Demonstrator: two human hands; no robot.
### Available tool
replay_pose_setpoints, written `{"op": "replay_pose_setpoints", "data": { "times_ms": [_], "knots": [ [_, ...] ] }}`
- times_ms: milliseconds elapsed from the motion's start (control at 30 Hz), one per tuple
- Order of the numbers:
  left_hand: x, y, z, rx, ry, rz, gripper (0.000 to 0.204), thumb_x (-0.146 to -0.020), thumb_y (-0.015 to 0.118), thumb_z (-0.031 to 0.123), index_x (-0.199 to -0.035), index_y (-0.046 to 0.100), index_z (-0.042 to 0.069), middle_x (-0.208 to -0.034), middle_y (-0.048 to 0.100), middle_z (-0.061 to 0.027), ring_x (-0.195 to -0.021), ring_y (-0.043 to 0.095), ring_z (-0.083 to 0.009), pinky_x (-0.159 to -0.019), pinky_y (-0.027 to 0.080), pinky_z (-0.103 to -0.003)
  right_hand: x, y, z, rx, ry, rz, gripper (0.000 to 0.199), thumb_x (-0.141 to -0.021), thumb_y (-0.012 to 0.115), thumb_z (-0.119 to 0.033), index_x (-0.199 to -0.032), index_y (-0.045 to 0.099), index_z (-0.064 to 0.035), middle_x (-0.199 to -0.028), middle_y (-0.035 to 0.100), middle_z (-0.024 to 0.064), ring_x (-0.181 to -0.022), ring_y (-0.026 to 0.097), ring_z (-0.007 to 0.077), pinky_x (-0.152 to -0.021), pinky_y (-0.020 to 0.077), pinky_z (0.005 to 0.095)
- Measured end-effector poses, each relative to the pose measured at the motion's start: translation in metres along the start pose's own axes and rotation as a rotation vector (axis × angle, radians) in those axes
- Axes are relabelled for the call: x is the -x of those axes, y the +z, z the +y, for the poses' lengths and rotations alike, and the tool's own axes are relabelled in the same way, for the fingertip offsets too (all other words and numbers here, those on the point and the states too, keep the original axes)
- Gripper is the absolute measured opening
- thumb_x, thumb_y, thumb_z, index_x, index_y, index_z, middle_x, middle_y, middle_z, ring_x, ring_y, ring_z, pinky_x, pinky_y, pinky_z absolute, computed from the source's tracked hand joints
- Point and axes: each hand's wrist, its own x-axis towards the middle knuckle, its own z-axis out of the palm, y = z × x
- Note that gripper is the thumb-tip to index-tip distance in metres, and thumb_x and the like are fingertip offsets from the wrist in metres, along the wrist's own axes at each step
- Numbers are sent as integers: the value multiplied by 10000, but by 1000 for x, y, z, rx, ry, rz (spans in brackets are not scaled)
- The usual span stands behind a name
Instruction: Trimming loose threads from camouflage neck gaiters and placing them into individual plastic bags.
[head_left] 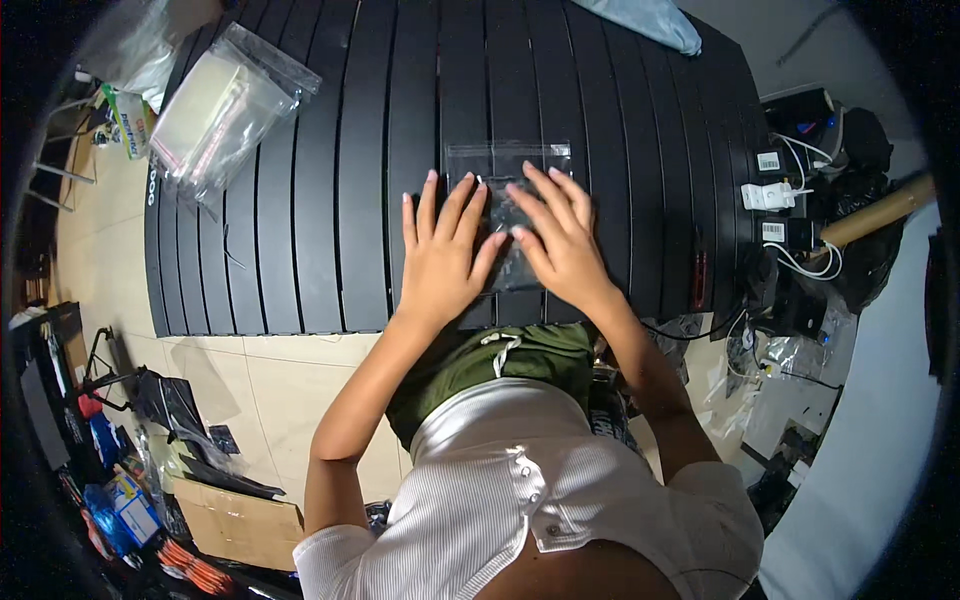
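A clear plastic bag (515, 270) lies flat on the black slatted table (365, 200), right in front of me. My left hand (440, 250) rests palm down along the bag's left side, fingers stretched out and apart. On its right side lies my right hand (562, 235), also flat, with its fingers spread. Both thumbs point inward over the middle of the bag. The bag's top strip shows beyond my fingertips. Whether anything is inside the bag, I cannot tell.
At the table's far left lies a stack of clear plastic bags (225, 115). A red and black tool (699, 272) is near the right edge. White chargers with cables (770, 196) stand beyond that edge. A light blue bag (645, 22) lies at the far side. A cardboard box (240, 520) is on the floor.
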Motion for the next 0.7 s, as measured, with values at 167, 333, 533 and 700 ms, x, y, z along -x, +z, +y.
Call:
{"op": "replay_pose_setpoints", "data": {
  "times_ms": [167, 333, 533, 700],
  "knots": [
    [-33, -2, -11, 228, 51, 254, 287, -834, 551, 224, -1087, 581, 91, -1125, 544, -60, -1089, 442, -259, -932, 282, -446, -22, -6, 20, 27, 81, 105, 288, -806, 587, -161, -1086, 579, -100, -1086, 552, 44, -1032, 435, 236, -905, 297, 355],
    [-46, 9, -17, 127, 66, 163, 203, -811, 591, 292, -890, 627, 109, -843, 590, -3, -846, 501, -184, -779, 290, -369, -26, 5, 32, 36, 81, 105, 142, -811, 596, -204, -907, 612, -102, -892, 551, 6, -907, 452, 200, -798, 301, 330],
    [-50, 7, -18, 194, 50, 126, 208, -790, 616, 315, -777, 624, 107, -760, 594, 3, -769, 504, -189, -752, 270, -375, -26, 10, 34, 57, 57, 168, 132, -803, 608, -232, -829, 607, -102, -814, 548, -8, -867, 450, 192, -774, 281, 322],
    [-52, 4, -19, 256, -88, 45, 233, -776, 638, 337, -747, 618, 106, -676, 585, 6, -743, 516, -173, -757, 262, -376, -27, 6, 34, 15, 70, 155, 150, -787, 630, -245, -816, 603, -100, -782, 556, -13, -846, 454, 193, -772, 279, 326]
  ]
}}
